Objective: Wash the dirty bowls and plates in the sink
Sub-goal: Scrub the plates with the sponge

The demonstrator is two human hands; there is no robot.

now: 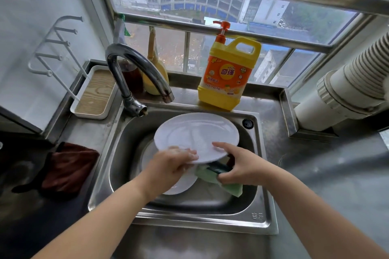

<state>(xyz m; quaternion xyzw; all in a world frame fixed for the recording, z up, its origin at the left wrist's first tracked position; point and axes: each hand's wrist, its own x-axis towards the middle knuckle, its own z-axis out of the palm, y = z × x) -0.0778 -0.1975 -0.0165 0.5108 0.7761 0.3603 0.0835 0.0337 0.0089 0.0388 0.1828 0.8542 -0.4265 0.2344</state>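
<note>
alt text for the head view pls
A person's left hand and right hand hold a white plate over a steel sink; the right also grips a green sponge. A yellow soap bottle stands behind, by the window.

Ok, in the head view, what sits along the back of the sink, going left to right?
White tray with wood-grain base → chrome faucet → yellow hanging scoop → yellow dish soap jug with orange pump → white corrugated duct pipe.
</note>
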